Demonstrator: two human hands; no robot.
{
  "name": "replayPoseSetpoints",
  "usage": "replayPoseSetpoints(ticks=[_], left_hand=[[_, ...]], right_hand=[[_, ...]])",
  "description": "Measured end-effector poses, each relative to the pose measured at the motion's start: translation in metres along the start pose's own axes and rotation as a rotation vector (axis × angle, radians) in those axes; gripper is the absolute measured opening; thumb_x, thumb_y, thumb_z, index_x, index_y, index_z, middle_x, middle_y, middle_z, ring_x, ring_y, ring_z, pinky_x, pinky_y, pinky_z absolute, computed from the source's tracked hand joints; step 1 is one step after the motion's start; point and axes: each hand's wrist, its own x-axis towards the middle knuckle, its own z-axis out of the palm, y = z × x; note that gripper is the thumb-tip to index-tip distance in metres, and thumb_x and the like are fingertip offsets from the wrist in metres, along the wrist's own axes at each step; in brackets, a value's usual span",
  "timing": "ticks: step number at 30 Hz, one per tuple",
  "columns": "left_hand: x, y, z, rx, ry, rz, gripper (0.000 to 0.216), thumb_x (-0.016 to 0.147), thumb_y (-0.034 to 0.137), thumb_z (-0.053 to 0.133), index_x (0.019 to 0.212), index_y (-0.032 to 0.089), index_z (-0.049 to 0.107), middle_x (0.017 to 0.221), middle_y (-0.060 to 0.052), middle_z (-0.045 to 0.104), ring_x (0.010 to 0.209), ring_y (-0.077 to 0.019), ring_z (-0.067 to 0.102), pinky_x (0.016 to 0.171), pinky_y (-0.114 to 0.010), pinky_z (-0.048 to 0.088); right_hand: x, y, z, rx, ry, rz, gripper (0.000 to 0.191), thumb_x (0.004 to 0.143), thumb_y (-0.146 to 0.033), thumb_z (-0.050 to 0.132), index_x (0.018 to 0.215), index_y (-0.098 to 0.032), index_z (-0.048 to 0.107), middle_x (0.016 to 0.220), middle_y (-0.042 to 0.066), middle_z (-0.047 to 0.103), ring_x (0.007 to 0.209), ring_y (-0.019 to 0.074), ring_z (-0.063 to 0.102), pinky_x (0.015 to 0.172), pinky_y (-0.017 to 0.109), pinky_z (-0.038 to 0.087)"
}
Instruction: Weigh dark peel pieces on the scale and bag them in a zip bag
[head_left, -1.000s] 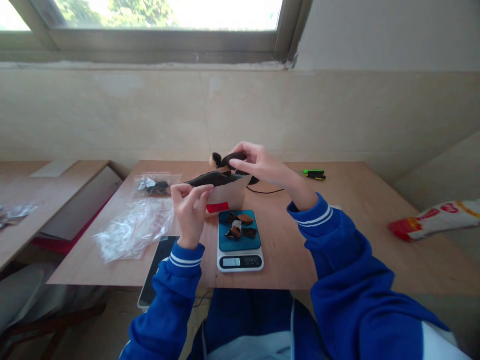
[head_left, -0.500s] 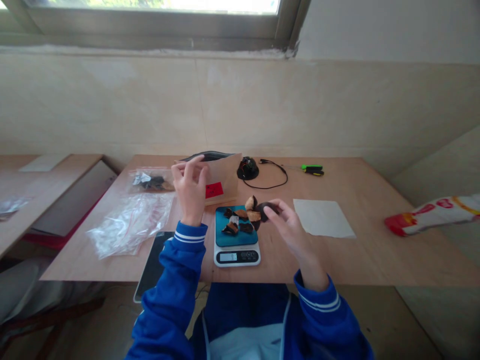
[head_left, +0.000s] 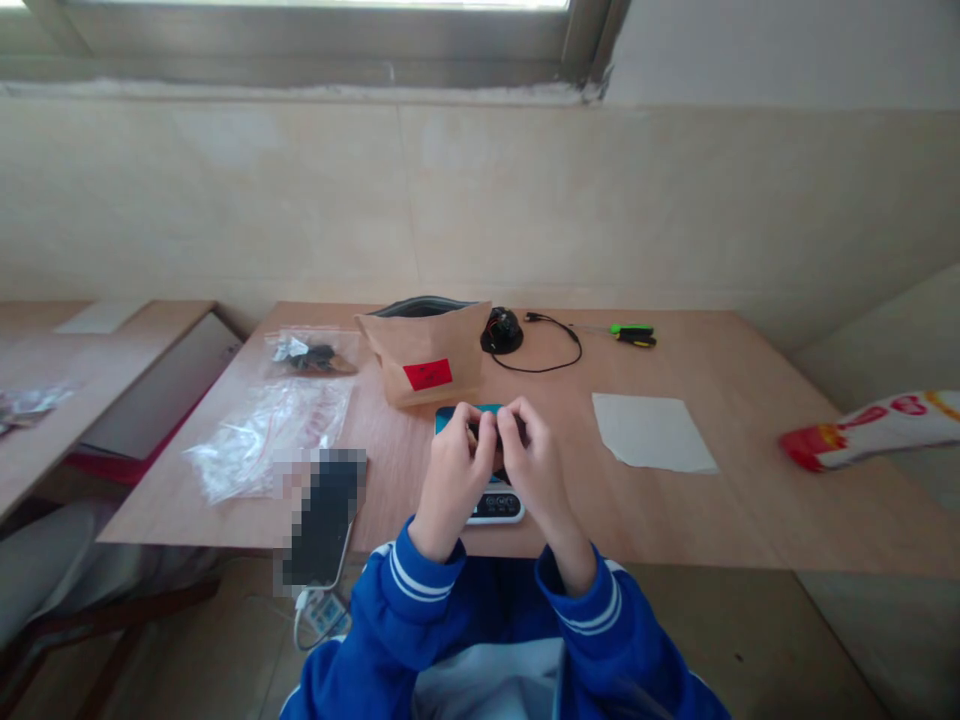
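Observation:
My left hand [head_left: 456, 470] and my right hand [head_left: 537, 465] meet above the blue-and-white kitchen scale [head_left: 499, 508]. Thumbs and fingers of both are pinched together on a dark dried piece [head_left: 523, 432], mostly hidden between them. Under and behind my fingers, most of the scale's blue top and the dark-and-tan dried pieces on it are covered; the left part of its display is hidden too. Just behind the scale stands a brown paper pouch [head_left: 390, 355] with a red label, its mouth gaping.
At left lie a clear zip bag [head_left: 319, 358] of dark pieces, empty clear bags [head_left: 262, 435] and a phone [head_left: 326, 515] over the front edge. A black device with cable [head_left: 501, 332], screwdrivers [head_left: 634, 337], a white paper [head_left: 652, 432] and a red-white packet [head_left: 870, 432] are farther back and right.
My left hand has come down from beside the pouch to the scale and joined my right hand at the dark piece. My right hand has moved slightly left, over the scale.

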Motion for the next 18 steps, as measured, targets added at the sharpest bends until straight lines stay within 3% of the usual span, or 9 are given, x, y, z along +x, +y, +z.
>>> replayPoseSetpoints(ticks=[2,6,12,18], left_hand=[[0.0,-0.001,0.002,-0.02,0.052,-0.01,0.021,0.095,0.032,0.039,0.078,0.021,0.043,0.063,0.004,0.047,0.056,-0.0112,0.049,0.056,-0.024,0.035],[0.0,-0.007,0.006,-0.125,0.114,-0.025,0.023,0.094,0.029,0.039,0.073,0.021,0.04,0.063,0.004,0.044,0.059,-0.0114,0.046,0.058,-0.024,0.034],[0.013,-0.024,0.017,-0.318,0.16,-0.107,0.025,0.09,0.027,0.041,0.066,0.02,0.039,0.064,0.004,0.042,0.063,-0.0112,0.044,0.06,-0.023,0.037],[0.027,-0.029,0.02,-0.17,0.178,-0.175,0.025,0.087,0.021,0.042,0.063,0.021,0.039,0.059,0.004,0.045,0.059,-0.0122,0.045,0.058,-0.024,0.034]], right_hand=[[0.001,-0.004,0.005,0.015,0.024,0.005,0.03,0.091,-0.04,0.046,0.068,-0.022,0.043,0.064,-0.002,0.046,0.063,0.014,0.046,0.058,0.027,0.037],[0.007,-0.003,0.009,0.184,-0.09,0.014,0.032,0.09,-0.041,0.047,0.066,-0.022,0.041,0.06,-0.005,0.04,0.056,0.0117,0.041,0.053,0.024,0.034],[0.019,0.015,0.018,0.267,-0.115,0.05,0.032,0.089,-0.042,0.048,0.065,-0.021,0.04,0.062,-0.005,0.038,0.057,0.011,0.039,0.052,0.023,0.034],[0.03,0.033,0.023,0.129,-0.069,-0.028,0.028,0.089,-0.04,0.046,0.067,-0.022,0.041,0.062,-0.005,0.041,0.06,0.0124,0.043,0.056,0.024,0.036]])
